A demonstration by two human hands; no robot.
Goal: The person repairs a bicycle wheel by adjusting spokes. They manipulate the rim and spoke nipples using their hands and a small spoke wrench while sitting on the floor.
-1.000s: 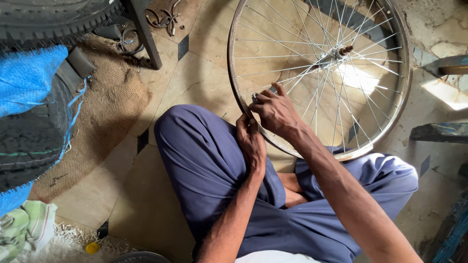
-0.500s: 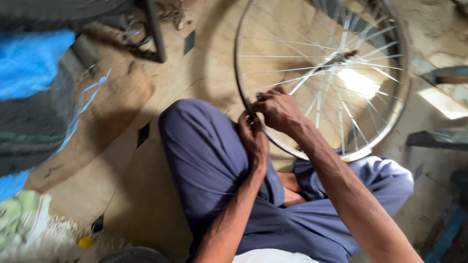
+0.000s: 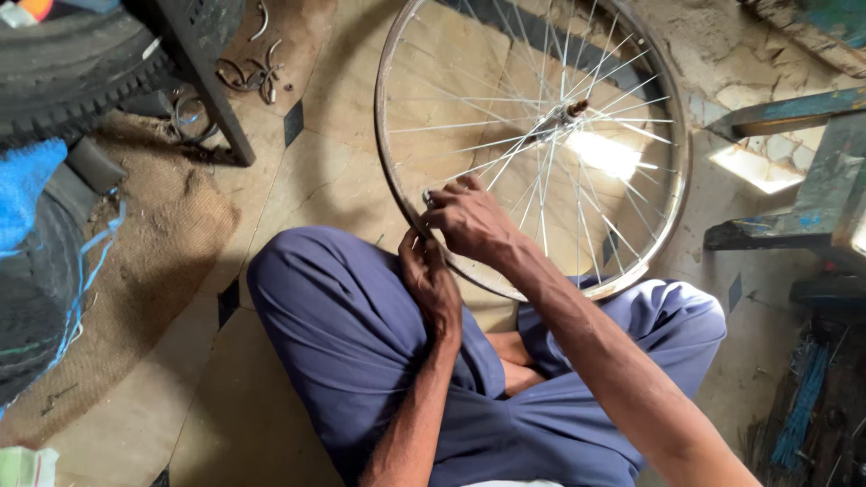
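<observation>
Bare spoked bicycle wheel (image 3: 433, 54) stands on its rim on tiled floor (image 3: 334, 171), leaning vs. person's knees. Open floor left of wheel up to black stand leg (image 3: 212, 99); blue bench (image 3: 812, 180) crowds its right. Rim dull, rusty; spokes thin, silver, hub centred. Right hand (image 3: 469, 221) pinches a small part at lower-left rim; left hand (image 3: 431, 280) curled round rim just below.

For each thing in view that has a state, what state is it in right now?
Bicycle wheel: bare rim, no tyre fitted, standing on edge against the lap.
Left hand: closed on the rim's near edge.
Right hand: fingers on the rim by a spoke.
Tyres: off any wheel, piled at left.
</observation>
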